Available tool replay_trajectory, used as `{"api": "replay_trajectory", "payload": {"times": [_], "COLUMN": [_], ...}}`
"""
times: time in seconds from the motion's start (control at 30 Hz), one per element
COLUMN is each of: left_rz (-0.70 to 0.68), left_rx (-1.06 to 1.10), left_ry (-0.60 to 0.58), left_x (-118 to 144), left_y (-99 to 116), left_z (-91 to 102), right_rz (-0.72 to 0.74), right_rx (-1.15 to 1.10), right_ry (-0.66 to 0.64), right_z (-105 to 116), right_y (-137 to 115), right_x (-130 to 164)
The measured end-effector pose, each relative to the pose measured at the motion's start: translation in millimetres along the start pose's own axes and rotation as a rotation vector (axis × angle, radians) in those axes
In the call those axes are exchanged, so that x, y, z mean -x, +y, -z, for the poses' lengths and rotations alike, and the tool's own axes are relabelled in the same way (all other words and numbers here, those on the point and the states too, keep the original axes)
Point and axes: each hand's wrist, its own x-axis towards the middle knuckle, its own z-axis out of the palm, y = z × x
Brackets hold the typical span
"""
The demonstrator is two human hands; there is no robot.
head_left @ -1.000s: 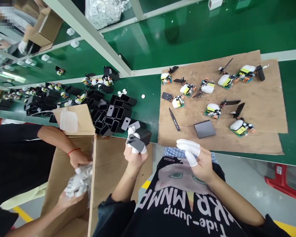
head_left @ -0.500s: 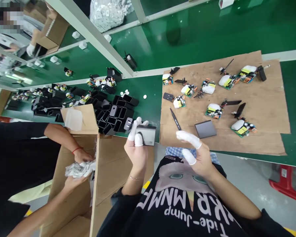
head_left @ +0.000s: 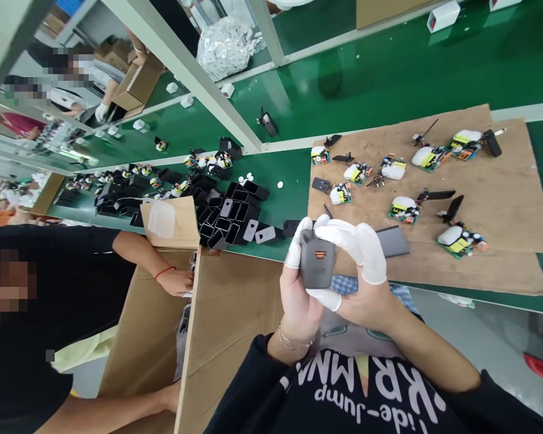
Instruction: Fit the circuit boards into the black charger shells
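Dk grey casing [head_left: 317,265] w/ orange stripes; white finger cots [head_left: 366,247]; green bench [head_left: 389,66].

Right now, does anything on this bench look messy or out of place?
Mostly the heap of black housings left of the cardboard sheet: they lie jumbled at all angles. The circuit boards lie scattered, not in rows. Nothing looks spilled or broken.

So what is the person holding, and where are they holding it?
A dark grey plastic charger casing, held by both hands: left hand along its left side, right hand over its top and bottom edges.
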Motion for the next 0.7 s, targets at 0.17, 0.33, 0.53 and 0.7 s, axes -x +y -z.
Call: {"api": "replay_trajectory", "payload": {"times": [0.17, 0.33, 0.53, 0.7], "left_rz": [-0.294, -0.532, -0.324, -0.302], "left_rx": [-0.574, -1.101, -0.882, -0.033], "left_ry": [-0.252, -0.297, -0.296, -0.318], "left_x": [2, 15, 10, -6], "left_y": [23, 41, 23, -15], "left_z": [38.5, 62.0, 61.5, 62.5], "right_rz": [-0.089, -0.171, -0.096, -0.287], "right_rx": [-0.038, -0.214, -0.034, -0.270], "right_ry": [-0.057, -0.042, 0.118, 0.229], "right_z": [-5, -30, -55, -62], "right_y": [23, 32, 22, 23], "right_x": [9, 27, 35, 38]}}
